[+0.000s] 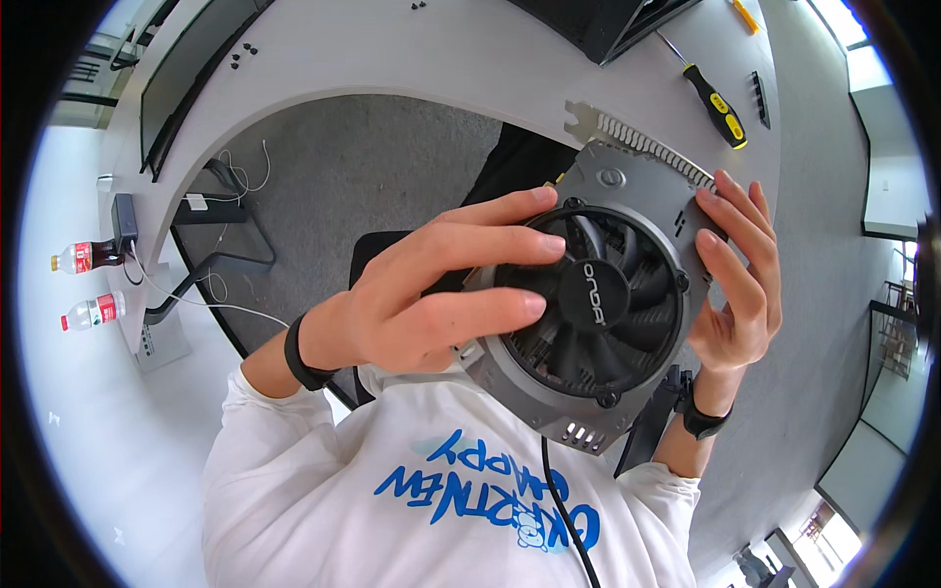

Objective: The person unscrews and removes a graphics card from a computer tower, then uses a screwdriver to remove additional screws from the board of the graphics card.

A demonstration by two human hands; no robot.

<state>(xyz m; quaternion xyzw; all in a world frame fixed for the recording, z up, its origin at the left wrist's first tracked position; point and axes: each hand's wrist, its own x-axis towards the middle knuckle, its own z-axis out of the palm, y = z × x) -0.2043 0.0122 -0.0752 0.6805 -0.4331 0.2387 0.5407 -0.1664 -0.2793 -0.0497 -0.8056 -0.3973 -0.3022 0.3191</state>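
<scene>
Graphics card [627, 196] held up close to the camera, fan [593, 294] facing it, above a white desk [392, 59]. Left hand [431, 294] clamps the card's left edge, fingers spread across the fan. Right hand [740, 284] grips the right edge, fingers closed on it. Screwdriver [716, 98] lies on the desk, well apart.

Graphics card [598, 294] between left hand [431, 294] and right hand [740, 284], screwdriver [714, 98] on desk [412, 59] behind

Grey graphics card [627, 196], black fan facing up, apparently tilted.
</scene>
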